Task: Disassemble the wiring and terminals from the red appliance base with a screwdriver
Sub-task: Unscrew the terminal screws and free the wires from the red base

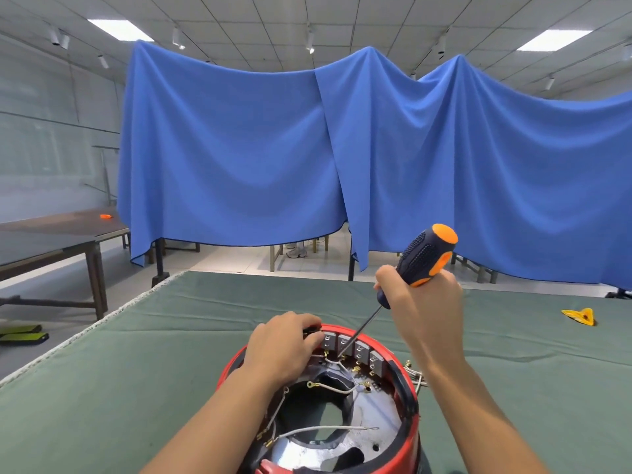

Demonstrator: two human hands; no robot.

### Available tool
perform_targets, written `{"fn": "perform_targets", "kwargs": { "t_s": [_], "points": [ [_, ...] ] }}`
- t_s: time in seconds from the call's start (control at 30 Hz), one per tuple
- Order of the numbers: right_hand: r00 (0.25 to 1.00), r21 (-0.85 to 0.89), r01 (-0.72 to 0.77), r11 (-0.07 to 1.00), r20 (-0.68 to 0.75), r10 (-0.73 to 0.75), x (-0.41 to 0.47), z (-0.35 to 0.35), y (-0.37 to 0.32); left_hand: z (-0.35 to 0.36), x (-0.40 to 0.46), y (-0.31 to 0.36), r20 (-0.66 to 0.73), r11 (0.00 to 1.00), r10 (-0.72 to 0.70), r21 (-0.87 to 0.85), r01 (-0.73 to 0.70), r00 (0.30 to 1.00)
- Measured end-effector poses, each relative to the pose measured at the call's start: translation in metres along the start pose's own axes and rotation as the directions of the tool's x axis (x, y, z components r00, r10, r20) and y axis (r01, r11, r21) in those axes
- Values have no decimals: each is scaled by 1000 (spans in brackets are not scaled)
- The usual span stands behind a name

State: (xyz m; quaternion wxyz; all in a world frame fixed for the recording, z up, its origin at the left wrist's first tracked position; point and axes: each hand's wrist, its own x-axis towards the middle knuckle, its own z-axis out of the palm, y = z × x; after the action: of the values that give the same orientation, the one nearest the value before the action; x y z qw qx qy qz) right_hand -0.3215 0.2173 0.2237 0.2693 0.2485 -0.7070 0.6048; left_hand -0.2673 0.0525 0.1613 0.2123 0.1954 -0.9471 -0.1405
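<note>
Red appliance base (408,436) on green cloth (136,354); several wires (337,390) already hang loose; right hand (427,302) fingers wrapped round screwdriver (422,260), tip at terminal blocks (359,348); left hand (285,343) fingers curled over rim; terminals remain

Red appliance base (408,436), silvery metal inside. Screwdriver (425,256) handle dark navy w/ orange cap & patches, dotted grip. Green table cloth (136,371). Blue drape (239,148) at 12 o'clock. Yellow scrap (579,316) at 3 o'clock, maybe w/ red spot. Whitish wires (328,388).
</note>
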Motion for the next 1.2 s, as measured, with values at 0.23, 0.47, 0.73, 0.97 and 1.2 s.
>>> {"fn": "perform_targets", "kwargs": {
  "t_s": [0.23,0.47,0.73,0.97,1.2],
  "points": [
    [944,298,-193,935,-205,260,-2,0,15,1,5,0,27,999,-10,42,8,1000],
    [910,396,-192,898,-271,314,-2,0,23,5,15,9,58,997,-72,45,70,996],
    [897,429,-169,887,-306,319,-5,4,25,5,11,3,-13,998,-27,54,28,1000],
    [905,419,-185,889,-279,320,-7,4,26,12,13,3,120,983,113,131,-129,986],
    [957,334,-105,937,-222,186,-10,8,18,12,20,4,143,987,83,124,-101,986]
  ]
}}
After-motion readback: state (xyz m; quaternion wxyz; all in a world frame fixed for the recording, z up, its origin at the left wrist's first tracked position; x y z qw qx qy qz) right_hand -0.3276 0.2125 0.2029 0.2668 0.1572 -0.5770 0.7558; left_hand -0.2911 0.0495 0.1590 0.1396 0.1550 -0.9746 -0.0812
